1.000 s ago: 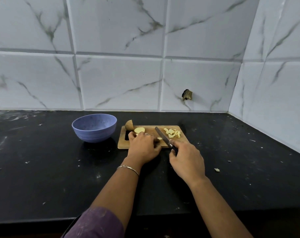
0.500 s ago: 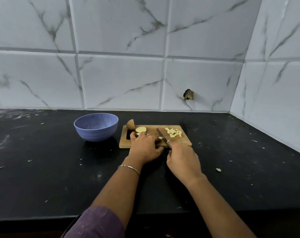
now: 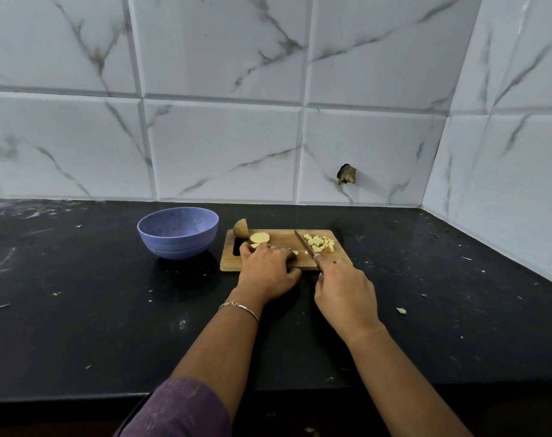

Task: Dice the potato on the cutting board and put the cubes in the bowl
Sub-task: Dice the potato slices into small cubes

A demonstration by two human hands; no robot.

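Both forearms are extending forward. The left hand [image 3: 267, 269] is lying palm-down, fingers curling onto a potato piece [image 3: 255, 246]. The right hand [image 3: 344, 288] is gripping the knife [image 3: 303, 243], knuckles facing up.

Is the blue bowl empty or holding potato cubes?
Empty where visible: the bowl shows no cubes inside; the diced pile sits on the cutting board.
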